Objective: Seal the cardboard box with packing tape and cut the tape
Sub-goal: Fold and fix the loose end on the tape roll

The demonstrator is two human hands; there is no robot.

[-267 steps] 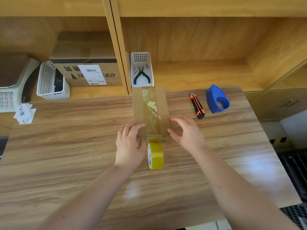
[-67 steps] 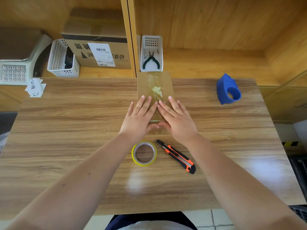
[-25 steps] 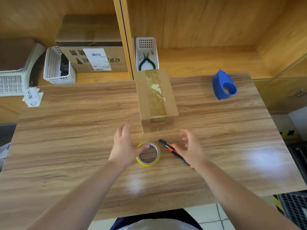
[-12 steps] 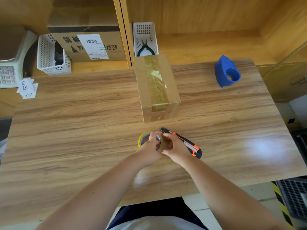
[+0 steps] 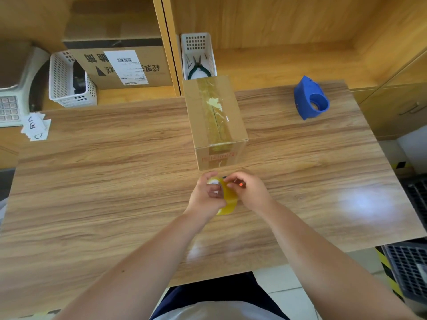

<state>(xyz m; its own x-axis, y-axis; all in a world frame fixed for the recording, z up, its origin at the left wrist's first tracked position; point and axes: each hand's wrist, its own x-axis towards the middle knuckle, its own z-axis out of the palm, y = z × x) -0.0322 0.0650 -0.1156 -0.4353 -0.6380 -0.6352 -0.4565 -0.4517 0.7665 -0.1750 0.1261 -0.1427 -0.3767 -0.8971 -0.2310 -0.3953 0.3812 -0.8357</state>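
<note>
A narrow cardboard box (image 5: 216,122) stands on the wooden table (image 5: 104,181), its top seam covered by a strip of clear tape that runs down the near end. Just in front of it, my left hand (image 5: 205,198) holds the yellow tape roll (image 5: 227,199) upright, fingers through its core. My right hand (image 5: 250,192) pinches the roll's upper rim from the right. The orange and black utility knife (image 5: 241,184) lies under my right hand; only a small orange spot shows.
A blue tape dispenser (image 5: 310,101) lies at the table's back right. Behind the table a shelf holds a white basket with pliers (image 5: 198,56), a labelled carton (image 5: 120,63), another white basket (image 5: 69,82), a scale (image 5: 13,88) and paper slips (image 5: 35,127).
My hands left the box top and came back to the roll. The roll lay flat on the table; now it is lifted upright between both hands, and the knife is covered.
</note>
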